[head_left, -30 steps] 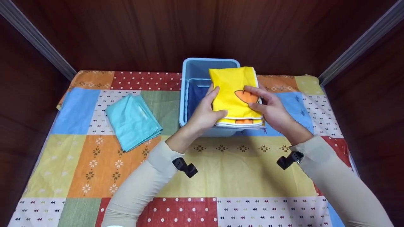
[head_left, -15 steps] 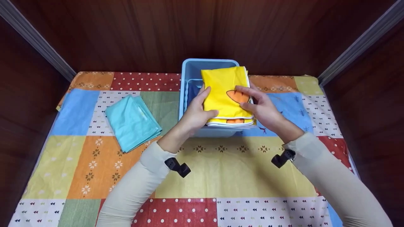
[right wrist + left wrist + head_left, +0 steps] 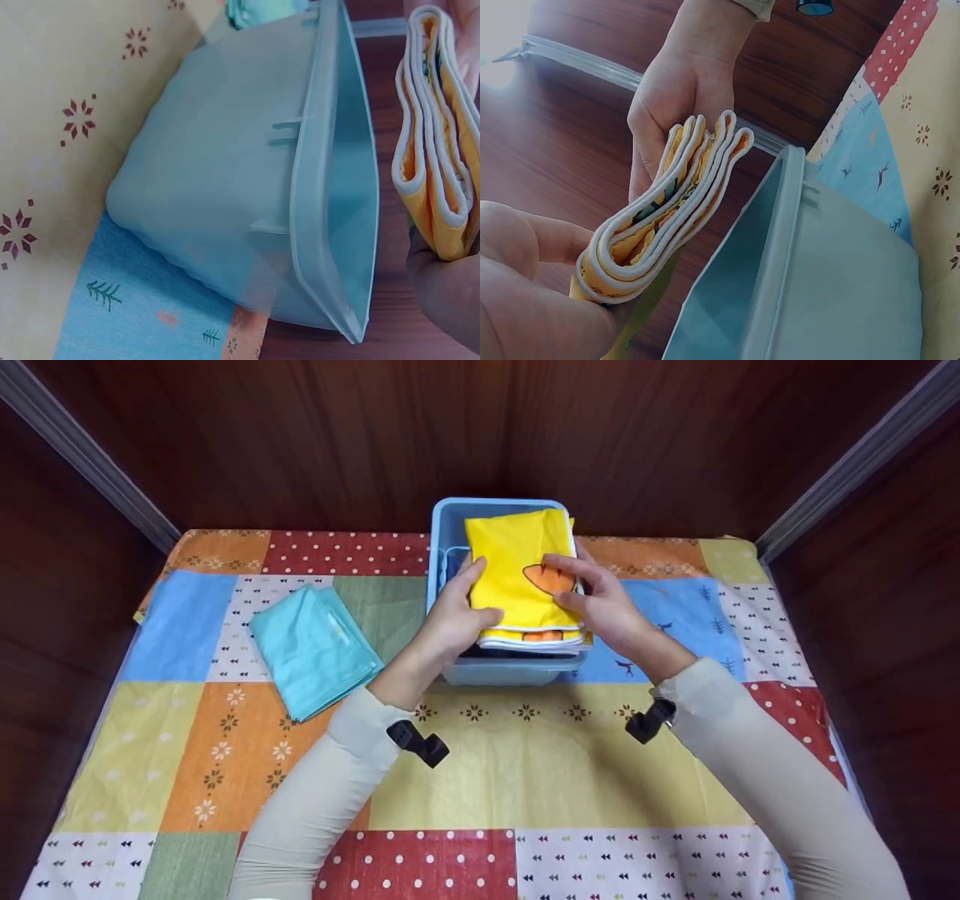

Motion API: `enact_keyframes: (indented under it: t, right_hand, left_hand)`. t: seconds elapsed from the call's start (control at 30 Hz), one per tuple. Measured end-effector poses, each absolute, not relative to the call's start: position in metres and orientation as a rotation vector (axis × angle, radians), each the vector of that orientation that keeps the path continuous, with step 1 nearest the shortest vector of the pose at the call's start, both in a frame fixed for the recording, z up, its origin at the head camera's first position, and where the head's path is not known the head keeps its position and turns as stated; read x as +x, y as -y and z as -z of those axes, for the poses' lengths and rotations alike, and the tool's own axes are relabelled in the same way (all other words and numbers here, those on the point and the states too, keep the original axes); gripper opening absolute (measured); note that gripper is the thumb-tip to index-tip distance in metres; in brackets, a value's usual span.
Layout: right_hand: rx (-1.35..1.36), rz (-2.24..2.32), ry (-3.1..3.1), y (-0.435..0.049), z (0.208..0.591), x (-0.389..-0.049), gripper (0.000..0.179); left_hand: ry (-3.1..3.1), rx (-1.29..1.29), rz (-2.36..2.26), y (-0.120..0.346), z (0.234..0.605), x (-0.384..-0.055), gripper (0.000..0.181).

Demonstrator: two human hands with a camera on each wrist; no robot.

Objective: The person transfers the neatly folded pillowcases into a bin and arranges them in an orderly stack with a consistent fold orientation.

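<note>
Both my hands hold a folded yellow cloth (image 3: 510, 577) with a carrot print and white edging, above a light blue plastic bin (image 3: 514, 671). My left hand (image 3: 454, 611) grips its left side, thumb on top; my right hand (image 3: 600, 592) grips the right side, fingers by the carrot. In the left wrist view the cloth's layered edges (image 3: 682, 199) show between the two hands. The right wrist view has the cloth (image 3: 439, 142) clear of the bin's rim (image 3: 307, 187). Dark blue contents of the bin are mostly hidden under the cloth.
A folded turquoise cloth (image 3: 311, 652) lies left of the bin on the patchwork tablecloth (image 3: 570, 780). A dark wooden panel (image 3: 360, 442) stands right behind the bin, with further panels on both sides.
Both hands have carried the yellow cloth leftward and slightly away from me, from the bin's right side to over its opening. The turquoise cloth and bin have stayed put.
</note>
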State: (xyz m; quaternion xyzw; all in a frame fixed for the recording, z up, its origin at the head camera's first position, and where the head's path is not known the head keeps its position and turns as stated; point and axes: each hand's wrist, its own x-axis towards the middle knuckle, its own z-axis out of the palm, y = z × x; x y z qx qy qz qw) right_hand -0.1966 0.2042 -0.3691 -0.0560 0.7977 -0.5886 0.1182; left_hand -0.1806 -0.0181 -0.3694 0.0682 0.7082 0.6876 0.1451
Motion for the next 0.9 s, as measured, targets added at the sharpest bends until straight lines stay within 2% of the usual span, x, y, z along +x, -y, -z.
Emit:
enact_keyframes:
  t: [0.4,0.9]
  right_hand:
    - [-0.039,1.644,-2.383,-0.191,0.371,-0.217,0.053]
    - [-0.042,1.584,-2.43,-0.179,0.374,-0.231,0.054]
  left_hand:
    - [-2.09,0.011,-1.971,0.02,0.371,-0.203,0.075]
    - [-2.065,-0.045,-1.999,0.022,0.371,-0.216,0.075]
